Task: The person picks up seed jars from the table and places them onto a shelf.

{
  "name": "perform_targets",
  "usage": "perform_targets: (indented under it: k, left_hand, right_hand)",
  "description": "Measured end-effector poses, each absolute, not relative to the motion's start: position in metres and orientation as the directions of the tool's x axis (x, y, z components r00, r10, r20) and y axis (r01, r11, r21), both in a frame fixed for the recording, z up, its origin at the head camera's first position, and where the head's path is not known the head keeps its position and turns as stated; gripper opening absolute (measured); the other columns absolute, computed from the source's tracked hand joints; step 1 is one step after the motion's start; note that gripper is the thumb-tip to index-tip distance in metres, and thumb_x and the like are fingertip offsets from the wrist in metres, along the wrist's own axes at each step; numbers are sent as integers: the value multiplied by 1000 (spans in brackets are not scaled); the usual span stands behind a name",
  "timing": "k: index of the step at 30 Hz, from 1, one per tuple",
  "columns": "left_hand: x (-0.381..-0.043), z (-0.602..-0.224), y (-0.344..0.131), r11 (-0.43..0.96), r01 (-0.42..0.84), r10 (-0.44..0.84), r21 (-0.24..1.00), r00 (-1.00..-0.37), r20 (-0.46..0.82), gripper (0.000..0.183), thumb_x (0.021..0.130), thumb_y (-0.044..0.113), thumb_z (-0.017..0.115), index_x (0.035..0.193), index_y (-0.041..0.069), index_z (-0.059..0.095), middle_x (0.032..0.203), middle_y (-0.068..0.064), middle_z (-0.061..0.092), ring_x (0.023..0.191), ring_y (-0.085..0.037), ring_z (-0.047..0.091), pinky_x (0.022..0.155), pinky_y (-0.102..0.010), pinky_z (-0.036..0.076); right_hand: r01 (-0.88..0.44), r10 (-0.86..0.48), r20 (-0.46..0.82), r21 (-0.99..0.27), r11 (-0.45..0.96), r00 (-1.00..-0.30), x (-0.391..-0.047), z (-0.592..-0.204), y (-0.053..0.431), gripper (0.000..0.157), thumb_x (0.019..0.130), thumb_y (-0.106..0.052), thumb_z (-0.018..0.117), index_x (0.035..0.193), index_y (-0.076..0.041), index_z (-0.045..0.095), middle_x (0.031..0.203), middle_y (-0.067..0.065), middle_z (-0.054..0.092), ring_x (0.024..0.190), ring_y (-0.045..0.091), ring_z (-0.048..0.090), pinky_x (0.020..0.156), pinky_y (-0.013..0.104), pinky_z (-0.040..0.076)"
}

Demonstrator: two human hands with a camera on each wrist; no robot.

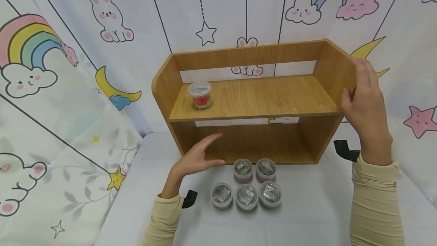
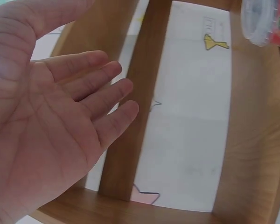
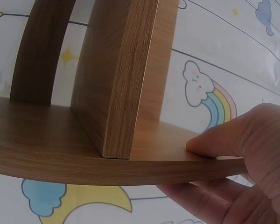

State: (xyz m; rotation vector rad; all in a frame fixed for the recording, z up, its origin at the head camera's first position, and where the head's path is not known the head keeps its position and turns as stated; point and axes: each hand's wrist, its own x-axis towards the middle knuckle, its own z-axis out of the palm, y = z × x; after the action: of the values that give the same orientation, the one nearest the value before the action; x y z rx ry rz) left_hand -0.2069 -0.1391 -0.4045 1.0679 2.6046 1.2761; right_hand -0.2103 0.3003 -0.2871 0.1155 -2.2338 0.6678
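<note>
A two-tier wooden shelf (image 1: 259, 98) stands against the patterned cloth. My right hand (image 1: 367, 98) grips its right side panel, thumb on the inner face and fingers outside, as the right wrist view shows on the panel edge (image 3: 177, 170). In front of the lower tier, my left hand (image 1: 194, 158) is held with thumb and fingers spread apart. Its palm (image 2: 51, 135) has nothing in it. A small lidded tub (image 1: 200, 95) with red contents sits at the left of the upper tier. Several similar tubs (image 1: 246, 197) with clear lids stand on the table, just right of the left hand.
The white-covered table (image 1: 307, 208) runs under the shelf. Behind it hangs a cloth (image 1: 153, 10) printed with rabbits, rainbows and stars. The back rail (image 1: 249, 55) crosses the shelf's top. Black straps (image 1: 346, 151) are at both wrists.
</note>
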Motion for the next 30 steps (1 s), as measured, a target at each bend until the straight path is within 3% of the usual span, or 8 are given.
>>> perform_targets:
  k: [22,30]
  left_hand:
    - [-228,-454,-118,390,507,711,769,-696,98,83,81,29,83,151,17,40,154,-1,39,141,-15,33,114,-44,30]
    - [-239,-471,-110,361,516,758,777,-648,78,82,83,23,81,151,11,38,153,-13,38,142,-27,34,114,-46,29]
  right_hand:
    - [-288,123,725,-415,863,-677,-210,-287,299,72,91,7,54,154,-17,29,158,5,28,137,35,39,102,60,35]
    - [-290,122,724,-418,861,-679,-211,-287,299,73,91,7,54,155,-18,29,158,4,27,137,35,39,102,60,35]
